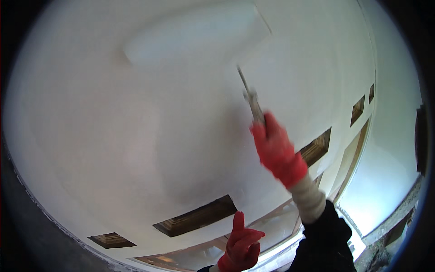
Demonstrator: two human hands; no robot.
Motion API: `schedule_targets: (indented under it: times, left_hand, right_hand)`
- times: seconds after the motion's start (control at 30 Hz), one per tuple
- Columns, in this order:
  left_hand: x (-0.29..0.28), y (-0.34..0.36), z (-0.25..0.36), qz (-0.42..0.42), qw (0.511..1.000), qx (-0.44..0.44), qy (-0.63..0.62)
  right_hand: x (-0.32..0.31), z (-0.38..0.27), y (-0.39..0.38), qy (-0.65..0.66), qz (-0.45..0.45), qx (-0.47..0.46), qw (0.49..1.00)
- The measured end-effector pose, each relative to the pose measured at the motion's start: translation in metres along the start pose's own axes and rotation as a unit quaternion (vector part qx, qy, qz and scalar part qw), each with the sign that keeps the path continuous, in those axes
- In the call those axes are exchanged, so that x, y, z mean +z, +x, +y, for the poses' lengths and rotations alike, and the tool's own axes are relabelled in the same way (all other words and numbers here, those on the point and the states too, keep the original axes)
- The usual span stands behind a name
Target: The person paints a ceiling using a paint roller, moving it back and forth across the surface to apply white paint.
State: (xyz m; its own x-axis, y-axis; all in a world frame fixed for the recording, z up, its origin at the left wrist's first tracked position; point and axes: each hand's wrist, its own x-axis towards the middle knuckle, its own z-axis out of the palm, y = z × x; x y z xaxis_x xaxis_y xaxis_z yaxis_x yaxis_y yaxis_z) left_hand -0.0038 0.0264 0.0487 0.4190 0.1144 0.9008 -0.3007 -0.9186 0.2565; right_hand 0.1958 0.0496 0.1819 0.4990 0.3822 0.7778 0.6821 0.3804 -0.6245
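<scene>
My right hand (277, 149), in a red glove with a pale cuff, is raised and closed around the handle of a paint roller (195, 32). The handle and its thin metal rod point up and to the left. At the top, the roller's wide white sleeve lies over the broad white wall surface (127, 136); it is blurred and blends with that surface. Whether the sleeve touches it, I cannot tell. Low in the middle, my left hand (240, 248), also red-gloved, holds nothing. Its fingers are apart, one pointing up and another to the right.
Dark rectangular recesses with wooden frames are set into the white surface: a long one (197, 216) near my left hand, a small one (111, 240) at lower left, and several at right. Glazed wooden frames (190, 257) run along the bottom. Another pale wall (389, 149) stands at right.
</scene>
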Motion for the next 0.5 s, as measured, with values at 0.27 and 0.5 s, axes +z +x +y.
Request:
schedule_targets:
  times: [0.27,0.5]
  left_hand:
    - [-0.027,-0.037,0.007,0.013,0.996,-0.083,-0.011]
    - [-0.043,-0.057,0.004,-0.026,0.992,-0.124,0.018]
  right_hand:
    - [0.02,0.084,-0.126,0.018,-0.049,0.096,0.994]
    - [-0.005,0.168,-0.432,-0.049,-0.166,0.419,0.891]
